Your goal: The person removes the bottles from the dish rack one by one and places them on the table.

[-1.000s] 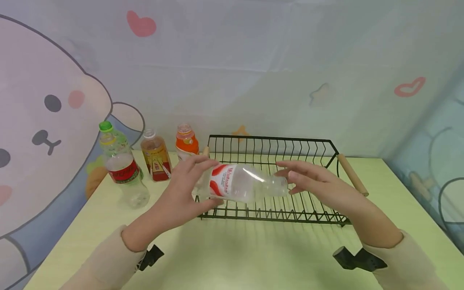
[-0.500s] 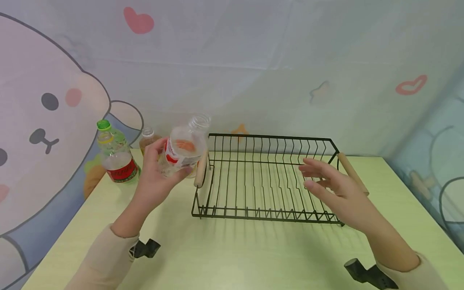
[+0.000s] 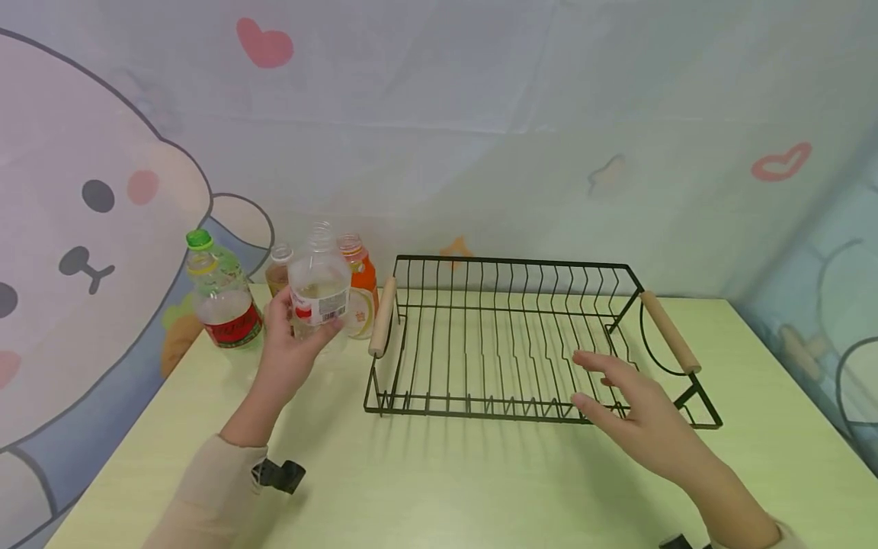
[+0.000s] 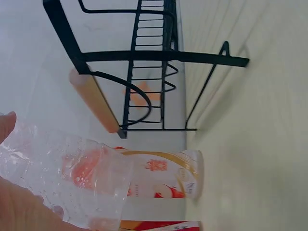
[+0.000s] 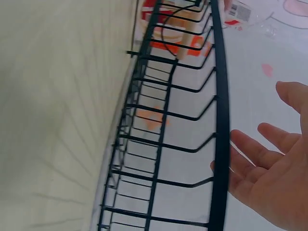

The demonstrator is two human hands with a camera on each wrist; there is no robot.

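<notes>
My left hand point(image 3: 288, 358) grips a clear, capless plastic bottle point(image 3: 320, 278) with a red and white label, nearly upright at the left of the dish rack. In the left wrist view the base of this bottle point(image 4: 103, 187) hangs above the tabletop. Right behind it stands an orange and white bottle point(image 3: 361, 293); a brownish bottle point(image 3: 277, 274) is partly covered by the held one. Over the front right part of the black wire rack point(image 3: 507, 415), my right hand point(image 3: 641, 415) hovers with fingers spread, holding nothing. The right wrist view has that hand point(image 5: 274, 173) beside the rack's rail.
Farther left stand bottles with a green cap point(image 3: 199, 239) and a yellow ring, one bearing a red label point(image 3: 235, 329). Wooden handles point(image 3: 671, 332) rise at both ends of the rack. A printed cloth backdrop point(image 3: 439, 152) closes off the table's point(image 3: 439, 488) far side.
The clear bottle has gone from lying sideways over the rack to nearly upright at its left, carried by my left hand. My right hand has drawn away from its neck, rightward and nearer.
</notes>
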